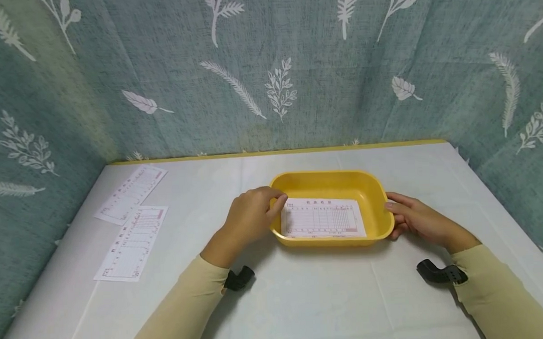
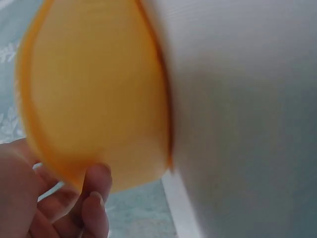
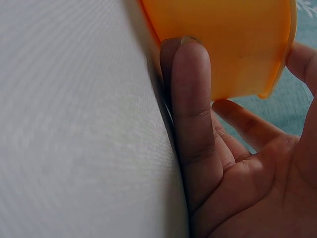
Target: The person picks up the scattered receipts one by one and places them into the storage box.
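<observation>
A yellow plastic tray [image 1: 334,242] with rounded corners sits in the middle of the white table. In it lies a stack of printed receipt slips [image 1: 320,217], overlapping toward the tray's left side. My left hand [image 1: 255,210] holds the tray's left end at the rim, thumb and index tip over the edge; the left wrist view has its curled fingers at the rim of the tray [image 2: 99,99]. At the opposite end my right hand [image 1: 414,217] grips the tray, with fingertips at the rim and lower fingers against the outer wall [image 3: 237,54], close over the table.
Two loose receipt slips lie on the left of the table, the far one [image 1: 130,194] slanted and the nearer one [image 1: 132,244] touching its corner. A green leaf-patterned curtain [image 1: 268,90] surrounds the back and sides. Yellow edging [image 1: 199,157] runs along the table's back.
</observation>
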